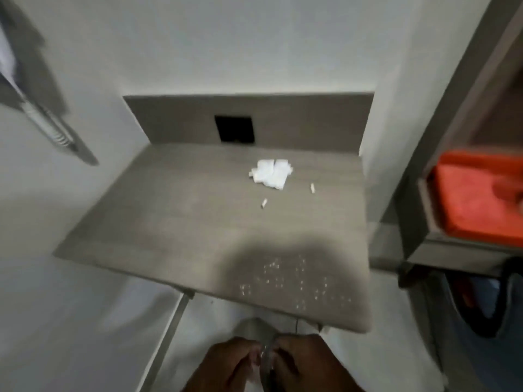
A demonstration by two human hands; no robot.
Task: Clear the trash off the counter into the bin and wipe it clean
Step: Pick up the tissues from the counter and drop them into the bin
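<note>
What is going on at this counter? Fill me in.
A person stands at the grey wood-grain counter, both hands low at its near edge: left hand and right hand pinch something small and blurred between them. Not yet cleared: a crumpled white tissue, two small white stubs, and scattered white crumbs.

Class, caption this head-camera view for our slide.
Crumpled tissue, two small scraps and crumbs on a grey counter; both hands together below.
</note>
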